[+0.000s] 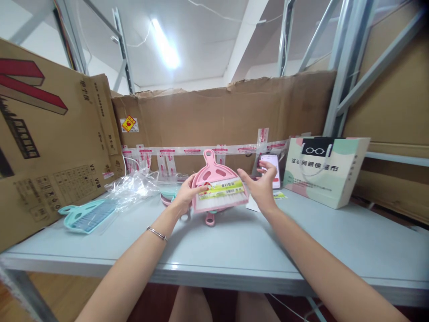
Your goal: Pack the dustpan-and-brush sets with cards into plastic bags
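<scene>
Evidently the pink plastic dustpan (217, 181) is held tipped up off the pale grey tabletop (234, 259), handle pointing away and labelled face turned toward the wearer. That looks like a pose for viewing its front rather than for resting it. A white-bristled brush sits nested in the pan under a yellow-green paper band, and a pink ring-shaped handle end (210, 219) hangs below the pan's lower edge, just above the table.

The left hand (186, 194), with a thin silver bangle (157, 233) on its wrist, clasps the pan's left edge, thumb on the front and fingers curled behind. This grip appears to carry the whole weight. The right hand (261, 188) is spread wide, palm facing the pan's right edge and fingers fanned. It grasps nothing, and I cannot tell whether it touches the pan.

Behind the right hand's fingertips, a white smartphone (274, 172) with a lit screen leans upright against the brown cardboard wall (217, 116), probably propped there to be visible. To its right stands a pastel paper bag printed with spectacles (325, 172). On the left lie crumpled clear plastic wrappers (134, 185) and a teal dustpan-and-brush set (85, 215), flat on the table, well apart from the hands.
</scene>
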`<state>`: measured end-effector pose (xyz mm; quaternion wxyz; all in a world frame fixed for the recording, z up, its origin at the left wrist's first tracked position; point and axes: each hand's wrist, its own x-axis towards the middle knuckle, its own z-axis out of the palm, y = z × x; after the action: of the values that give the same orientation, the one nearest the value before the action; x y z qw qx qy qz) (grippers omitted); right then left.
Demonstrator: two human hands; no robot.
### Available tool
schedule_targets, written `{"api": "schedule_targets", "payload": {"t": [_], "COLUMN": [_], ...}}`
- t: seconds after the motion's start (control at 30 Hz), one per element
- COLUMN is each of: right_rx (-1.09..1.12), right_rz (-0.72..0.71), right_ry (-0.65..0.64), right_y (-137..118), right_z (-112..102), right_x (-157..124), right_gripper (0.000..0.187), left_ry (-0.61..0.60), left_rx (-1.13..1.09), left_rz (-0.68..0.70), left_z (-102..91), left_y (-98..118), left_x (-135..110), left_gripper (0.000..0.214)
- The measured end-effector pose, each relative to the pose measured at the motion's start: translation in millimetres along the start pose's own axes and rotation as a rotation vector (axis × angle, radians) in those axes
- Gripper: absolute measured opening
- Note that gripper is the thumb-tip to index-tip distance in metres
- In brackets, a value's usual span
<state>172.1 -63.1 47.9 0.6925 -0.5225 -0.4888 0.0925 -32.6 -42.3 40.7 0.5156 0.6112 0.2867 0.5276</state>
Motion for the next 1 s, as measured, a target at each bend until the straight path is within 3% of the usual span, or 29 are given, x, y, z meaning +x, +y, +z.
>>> {"api": "schedule_targets", "payload": {"t": [0.07, 0.13, 0.23, 0.4, 0.5, 0.63, 0.7, 0.87, 1.0], "right_rx": [0.229, 0.468, 0.713, 0.799, 0.764, 0.721, 0.706, 0.675, 0.698], "right_rz": [0.211, 0.371, 0.481, 0.653, 0.681, 0.683, 0.695, 0.721, 0.740], "right_ry": [-0.146, -0.385, -0.594, -0.551, -0.523, -0.452, -0.417, -0.383, -0.384], "right_y": [0.4, 0.2, 0.3, 9.6, 16.6, 22.0, 24.2, 27.6, 26.0], "right_z": [1.2, 5.2, 11.8, 15.7, 13.0, 6.3, 4.4, 7.4, 10.1], "right_x": [2.8, 0.1, -9.1, -12.0, -3.5, 8.3, 11.4, 10.7, 8.0], "right_gripper": [0.062, 0.050, 0.036, 0.024, 0.019, 0.013, 0.012, 0.014, 0.014], "left_ry": [0.047, 0.071, 0.070, 0.029, 0.049, 0.397, 0.499, 0.490, 0.458], "left_rx": [-0.044, -0.072, -0.091, -0.008, 0.269, 0.835, 1.121, 1.446, 1.484], "left_rz": [0.049, 0.086, 0.114, 0.111, 0.181, 0.344, 0.260, -0.288, -0.365], "left_z": [-0.2, -0.7, -0.6, 3.7, -1.9, -34.4, -56.5, -95.2, -105.1], "left_y": [2.3, 3.7, 2.5, -2.6, 0.8, 7.2, 6.5, 1.8, 2.8], "left_x": [1.6, 2.9, 2.8, -0.7, 1.7, 9.7, 12.0, 12.1, 13.4], "left_gripper": [0.065, 0.067, 0.070, 0.065, 0.051, 0.042, 0.044, 0.049, 0.044]}}
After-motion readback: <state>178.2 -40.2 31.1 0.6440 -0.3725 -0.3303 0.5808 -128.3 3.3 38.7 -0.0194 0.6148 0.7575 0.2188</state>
